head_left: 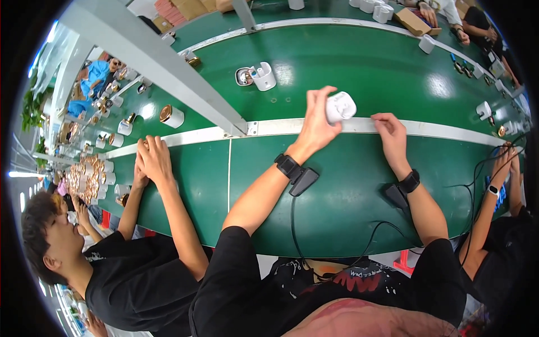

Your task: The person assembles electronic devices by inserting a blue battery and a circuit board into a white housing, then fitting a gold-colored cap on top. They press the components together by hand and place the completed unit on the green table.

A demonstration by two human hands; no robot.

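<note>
My left hand (319,124) is closed around a white rounded plastic housing (341,107), raised over the pale rail. The housing's moulded inside faces up and to the right. To the right of it, my right hand (391,136) is above the rail with loosely bent fingers apart from the housing, and nothing shows in it. Farther off on the green table stands an open white housing (263,76) with something small and blue at its opening. Beside that one lies a smaller white part with a dark metallic piece (244,77).
A pale rail (281,126) crosses the green table, with a slanting metal post (163,67) rising at left. A white housing with a copper-coloured top (172,116) stands beyond it. Co-workers sit on both sides. Black cables (373,238) hang from my wrist devices.
</note>
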